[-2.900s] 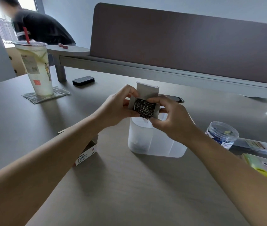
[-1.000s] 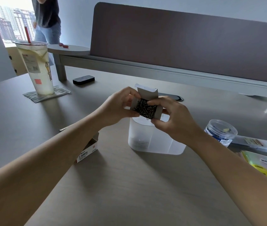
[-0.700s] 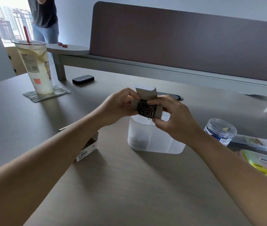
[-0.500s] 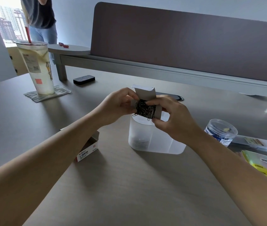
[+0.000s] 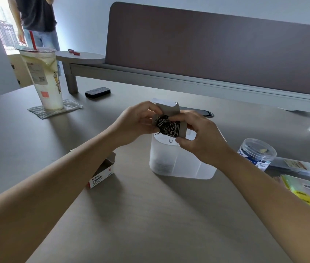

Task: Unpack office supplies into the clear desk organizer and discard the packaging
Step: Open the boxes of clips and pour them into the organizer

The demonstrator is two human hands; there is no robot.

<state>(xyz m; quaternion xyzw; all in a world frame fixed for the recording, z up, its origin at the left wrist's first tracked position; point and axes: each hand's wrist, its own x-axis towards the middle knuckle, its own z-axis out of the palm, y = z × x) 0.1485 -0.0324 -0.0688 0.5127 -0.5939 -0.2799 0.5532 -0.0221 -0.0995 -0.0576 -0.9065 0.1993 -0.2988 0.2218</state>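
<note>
Both hands hold a small open cardboard box of paper clips (image 5: 169, 112) just above the frosted clear desk organizer (image 5: 180, 164). My left hand (image 5: 133, 123) grips the box's left side and my right hand (image 5: 199, 137) grips its right side and bottom. A tangled clump of metal paper clips (image 5: 167, 128) bulges from the open face, one clip dangling over the organizer's left compartment. A dark heap lies at the bottom of that compartment. An empty paper clip box (image 5: 103, 172) lies open on the table to the left.
A round clear tub (image 5: 256, 153), a flat clear case (image 5: 300, 167) and yellow-green sticky notes (image 5: 309, 192) lie at the right. A tall drink cup (image 5: 43, 78) on a wrapper and a black eraser (image 5: 98, 92) sit at the back left. A person stands behind the desk divider (image 5: 207, 52).
The clump of paper clips has slid further out of the tilted box, with a clip now hanging below it. The person at the back left has stood up.
</note>
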